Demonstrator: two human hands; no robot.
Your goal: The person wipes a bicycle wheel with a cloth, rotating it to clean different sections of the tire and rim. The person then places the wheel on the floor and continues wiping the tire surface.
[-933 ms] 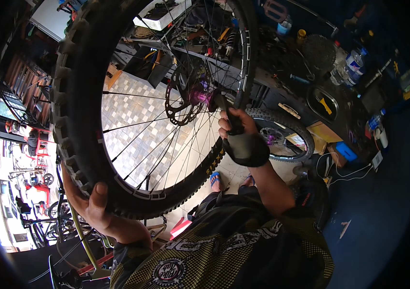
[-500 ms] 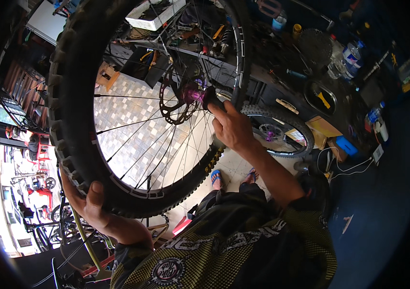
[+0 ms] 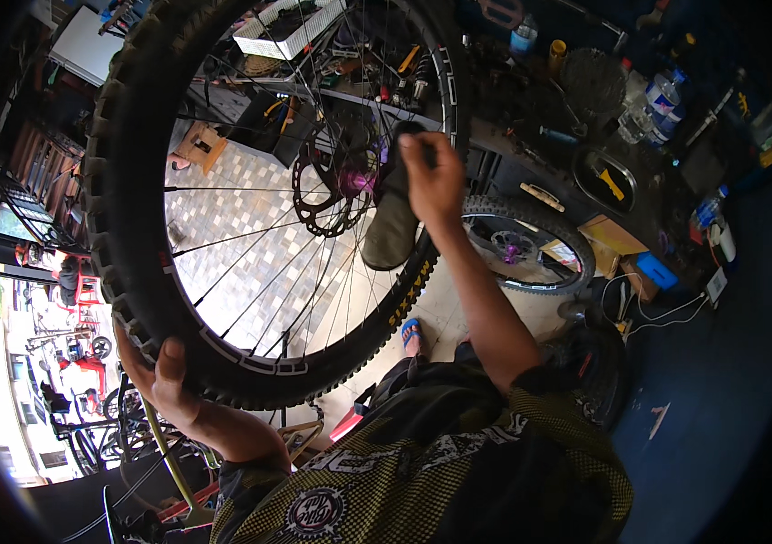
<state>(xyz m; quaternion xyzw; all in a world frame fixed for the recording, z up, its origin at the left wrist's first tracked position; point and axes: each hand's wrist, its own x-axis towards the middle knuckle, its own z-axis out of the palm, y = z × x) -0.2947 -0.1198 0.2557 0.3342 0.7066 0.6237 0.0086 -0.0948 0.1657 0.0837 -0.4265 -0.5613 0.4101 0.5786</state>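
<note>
A bicycle wheel (image 3: 132, 227) with a knobby black tyre stands tilted up in front of me. My left hand (image 3: 168, 385) grips the tyre at its lower left, the thumb on the near side. At the wheel's middle are a purple hub (image 3: 359, 183) and a dark brake rotor (image 3: 303, 201). My right hand (image 3: 436, 177) is just right of the hub, its fingers closed on a dark olive rag (image 3: 390, 238). The rag hangs down in front of the spokes. Whether it touches the hub, I cannot tell.
A cluttered workbench (image 3: 513, 145) runs along the far side, with a white basket (image 3: 288, 36), bottles (image 3: 664, 104) and tools. Below it a second wheel (image 3: 531, 249) leans near a blue box (image 3: 655, 271). Bicycles (image 3: 87, 435) stand at left.
My right hand has moved up and slightly right from the hub, and the rag now hangs in full view. The wheel has shifted slightly; my left hand keeps its grip.
</note>
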